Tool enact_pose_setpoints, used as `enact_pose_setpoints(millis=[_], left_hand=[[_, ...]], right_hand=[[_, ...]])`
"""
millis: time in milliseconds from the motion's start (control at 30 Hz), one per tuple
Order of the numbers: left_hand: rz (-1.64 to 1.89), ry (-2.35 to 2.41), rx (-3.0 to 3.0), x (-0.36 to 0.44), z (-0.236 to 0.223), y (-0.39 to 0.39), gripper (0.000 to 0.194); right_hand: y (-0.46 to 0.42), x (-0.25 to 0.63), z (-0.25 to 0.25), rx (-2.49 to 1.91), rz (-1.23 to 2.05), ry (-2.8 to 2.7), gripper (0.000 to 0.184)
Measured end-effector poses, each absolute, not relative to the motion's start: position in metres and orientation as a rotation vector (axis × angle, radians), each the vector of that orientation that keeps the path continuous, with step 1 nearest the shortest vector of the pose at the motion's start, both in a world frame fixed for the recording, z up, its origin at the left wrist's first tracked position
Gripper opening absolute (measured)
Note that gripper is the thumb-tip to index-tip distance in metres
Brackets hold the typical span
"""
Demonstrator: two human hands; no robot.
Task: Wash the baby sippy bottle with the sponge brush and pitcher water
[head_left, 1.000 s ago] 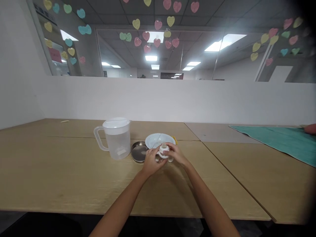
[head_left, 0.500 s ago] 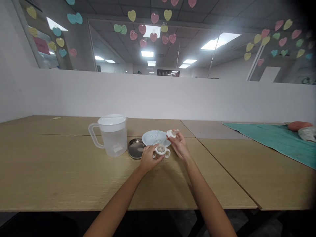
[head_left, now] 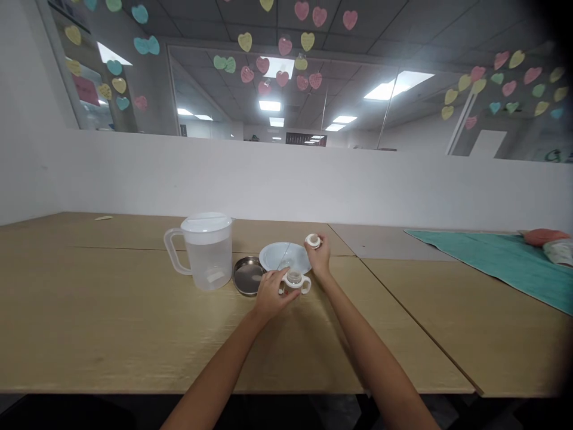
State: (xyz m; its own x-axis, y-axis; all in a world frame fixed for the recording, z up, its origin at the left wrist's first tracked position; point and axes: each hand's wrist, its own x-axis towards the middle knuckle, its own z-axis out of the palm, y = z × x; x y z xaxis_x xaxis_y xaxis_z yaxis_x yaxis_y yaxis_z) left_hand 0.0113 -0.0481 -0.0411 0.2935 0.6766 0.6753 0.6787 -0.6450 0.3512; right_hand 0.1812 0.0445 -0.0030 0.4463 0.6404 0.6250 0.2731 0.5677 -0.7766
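Observation:
My left hand (head_left: 271, 295) is closed around a small baby bottle (head_left: 294, 278) with white side handles, standing upright low over or on the table. The bottle's clear mouth is uncovered and faces up. In my right hand (head_left: 320, 260) is a white bottle collar (head_left: 313, 240), pinched by the fingers, with a pale, see-through middle that looks like a teat. It is held above and to the right of the bottle. Just behind both hands lies a pale blue bowl (head_left: 267, 255) with a thin utensil or stick leaning in it.
Left of my hands, a round metal dish (head_left: 248, 277) sits beside the bowl. A lidded clear plastic jug (head_left: 208, 260) stands farther left. On the right, a teal cloth (head_left: 487, 254) covers part of the wooden table (head_left: 134, 334), with an orange item (head_left: 544, 237) at its far end.
My right hand has turned the collar so its round face shows more toward me. My left hand keeps its hold on the bottle. The whole view has shifted slightly downward.

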Motion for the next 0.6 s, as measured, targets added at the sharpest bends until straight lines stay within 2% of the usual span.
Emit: enact_pose_setpoints(millis=[100, 267, 500, 600], left_hand=[[-1.325, -1.333, -2.524, 0.011, -0.043, -0.046, 0.065], [-1.328, -1.302, -2.542, 0.011, -0.042, -0.047, 0.066], [-1.363, -1.303, -2.53, 0.012, -0.043, -0.046, 0.067], [-1.4, -1.288, -2.532, 0.012, -0.043, -0.048, 0.062]], right_hand=[[0.05, 0.181, -0.013, -1.112, 0.174, -1.239, 0.034], [0.035, 0.177, -0.017, -1.214, 0.247, -1.398, 0.037], [0.019, 0.18, -0.023, -1.241, 0.341, -1.332, 0.041], [0.014, 0.183, -0.018, -1.183, 0.34, -1.287, 0.039]])
